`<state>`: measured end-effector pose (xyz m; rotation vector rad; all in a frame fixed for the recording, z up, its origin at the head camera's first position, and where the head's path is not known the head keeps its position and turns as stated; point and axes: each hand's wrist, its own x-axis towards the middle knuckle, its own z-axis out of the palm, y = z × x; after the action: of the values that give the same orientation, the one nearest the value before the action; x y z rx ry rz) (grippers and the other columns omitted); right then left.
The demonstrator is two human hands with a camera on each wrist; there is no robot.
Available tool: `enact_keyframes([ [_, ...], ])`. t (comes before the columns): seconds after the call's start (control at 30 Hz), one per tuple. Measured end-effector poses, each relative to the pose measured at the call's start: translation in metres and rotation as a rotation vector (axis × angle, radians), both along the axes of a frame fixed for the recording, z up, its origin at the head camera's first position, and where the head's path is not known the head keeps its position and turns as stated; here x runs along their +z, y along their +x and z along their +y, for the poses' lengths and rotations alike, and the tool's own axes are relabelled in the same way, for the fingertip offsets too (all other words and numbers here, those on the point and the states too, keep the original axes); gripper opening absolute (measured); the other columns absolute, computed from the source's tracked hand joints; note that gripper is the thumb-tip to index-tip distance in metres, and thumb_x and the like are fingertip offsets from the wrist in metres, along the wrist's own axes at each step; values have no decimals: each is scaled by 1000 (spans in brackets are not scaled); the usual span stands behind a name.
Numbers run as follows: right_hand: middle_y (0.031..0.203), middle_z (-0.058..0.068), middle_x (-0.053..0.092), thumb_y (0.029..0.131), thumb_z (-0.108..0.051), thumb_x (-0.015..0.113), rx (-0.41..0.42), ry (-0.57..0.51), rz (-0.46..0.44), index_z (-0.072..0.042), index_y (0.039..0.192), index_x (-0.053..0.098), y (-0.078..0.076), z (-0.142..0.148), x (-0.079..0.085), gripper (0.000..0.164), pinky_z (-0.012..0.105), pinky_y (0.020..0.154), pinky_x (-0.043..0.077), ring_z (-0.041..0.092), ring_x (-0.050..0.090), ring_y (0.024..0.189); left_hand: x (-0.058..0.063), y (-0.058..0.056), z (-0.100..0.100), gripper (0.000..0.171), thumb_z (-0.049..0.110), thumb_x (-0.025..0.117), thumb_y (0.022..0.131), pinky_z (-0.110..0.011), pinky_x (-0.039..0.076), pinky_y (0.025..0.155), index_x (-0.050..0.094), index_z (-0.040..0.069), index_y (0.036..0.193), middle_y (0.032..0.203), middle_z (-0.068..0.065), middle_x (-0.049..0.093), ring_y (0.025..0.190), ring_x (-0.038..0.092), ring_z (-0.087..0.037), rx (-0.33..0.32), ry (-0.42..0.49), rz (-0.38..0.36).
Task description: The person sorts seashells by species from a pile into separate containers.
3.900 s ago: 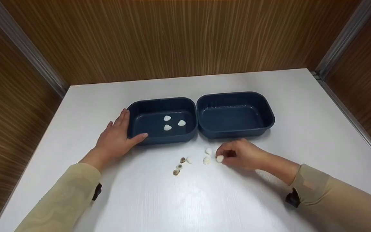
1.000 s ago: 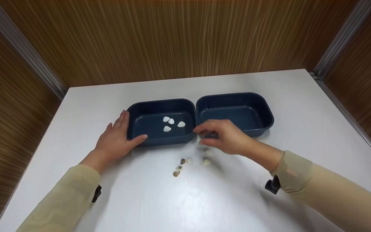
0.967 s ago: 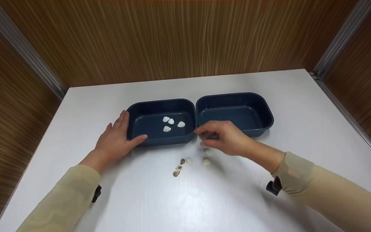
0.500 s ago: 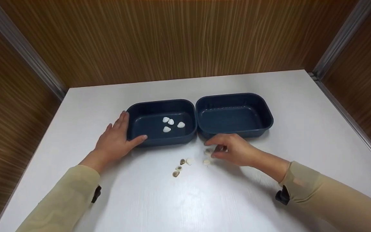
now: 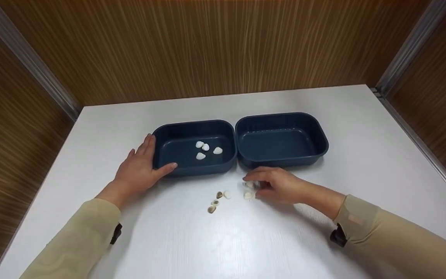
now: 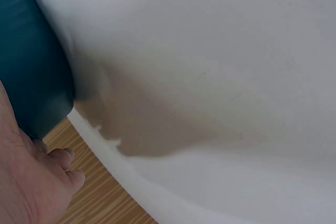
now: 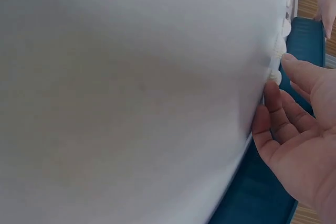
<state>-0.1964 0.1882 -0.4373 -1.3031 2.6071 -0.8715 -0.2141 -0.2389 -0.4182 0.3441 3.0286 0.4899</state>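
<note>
My left hand [image 5: 138,166] rests against the left end of the left dark blue tray [image 5: 196,169], fingers straight along the side and thumb over the front rim. In the left wrist view, its fingers lie by the tray wall [image 6: 39,61]. Several white seashells [image 5: 200,155] lie inside that tray. My right hand [image 5: 285,186] is low over the table, thumb and forefinger parted around a white seashell [image 5: 249,185]. In the right wrist view, this seashell [image 7: 275,77] shows between thumb and fingertips. Another white seashell [image 5: 248,195] lies just in front of it.
A second dark blue tray [image 5: 285,161] stands against the right end of the first. Left of my right hand lie another white seashell [image 5: 227,194] and several brownish ones, including a brown seashell [image 5: 211,209]. Wood-grain panels [image 5: 223,50] enclose the white table [image 5: 223,240].
A fourth white seashell has come into the left tray since the oldest frame. My right hand has moved from near the trays back down to the seashells on the table. The left hand stays put.
</note>
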Motion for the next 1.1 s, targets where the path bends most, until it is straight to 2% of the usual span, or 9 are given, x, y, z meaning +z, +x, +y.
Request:
enact_keyframes([
  [0.23, 136, 16, 65, 93, 6, 70, 17, 52, 17, -3, 136, 70, 1, -1, -1, 44, 44, 95, 56, 31, 63, 117, 0, 1, 0, 118, 82, 45, 97, -60, 10, 129, 5, -3, 168, 177, -20, 7, 162, 14, -36, -5, 5, 14],
  [0.33, 135, 16, 64, 94, 6, 69, 33, 61, 22, -3, 136, 70, 2, -2, -1, 43, 45, 95, 55, 32, 63, 119, 0, 1, -1, 118, 81, 46, 98, -60, 10, 129, 4, -3, 168, 177, -21, 6, 162, 13, -36, -3, 4, 9],
  [0.57, 130, 15, 65, 94, 6, 71, 31, 47, 32, -4, 131, 73, 2, 0, -3, 38, 40, 89, 55, 28, 63, 111, 1, 1, -1, 118, 82, 45, 98, -61, 9, 129, 4, -3, 168, 177, -21, 5, 163, 12, -37, -5, 5, 1],
  [0.73, 124, 12, 64, 95, 2, 74, 20, 50, 1, -8, 127, 75, 2, 3, -3, 34, 35, 84, 54, 25, 61, 101, 1, 2, -1, 116, 79, 47, 99, -61, 10, 128, 5, -4, 168, 176, -22, 7, 162, 13, -37, -8, 1, 8],
  [1.1, 107, 6, 65, 96, 0, 74, -10, 52, -18, -10, 118, 77, 4, 15, -2, 25, 34, 80, 52, 21, 59, 92, 1, 1, -1, 116, 80, 46, 98, -61, 10, 129, 4, -3, 168, 176, -22, 7, 162, 13, -37, -10, 0, 5],
])
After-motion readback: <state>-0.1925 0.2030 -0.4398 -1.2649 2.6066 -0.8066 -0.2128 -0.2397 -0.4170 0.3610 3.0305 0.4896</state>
